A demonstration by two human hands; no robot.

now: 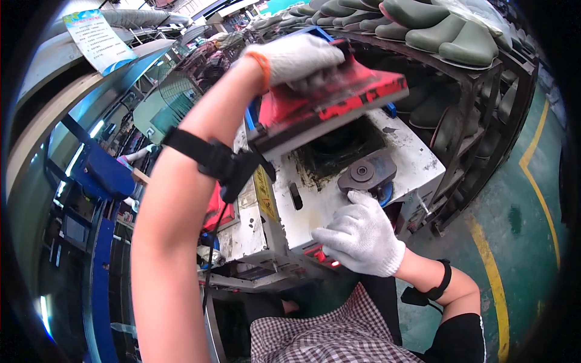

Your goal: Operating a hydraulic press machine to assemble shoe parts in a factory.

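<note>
**Gloved hands at a stained white machine**

Nearest the lens, the bare left forearm rises steeply from the lower edge, a black strap around it. Its white-gloved left hand (295, 57) curls over the top of a raised red hinged lid (330, 100), fingers closed on it, holding it tilted above the white machine (339, 175). Lower down, the right hand (360, 235), also gloved, lies palm-down on the machine's front edge, fingers loosely bent, fingertips touching a dark round knob (366, 172). Behind, green boots (451, 33) fill a metal rack (484, 103).
</note>
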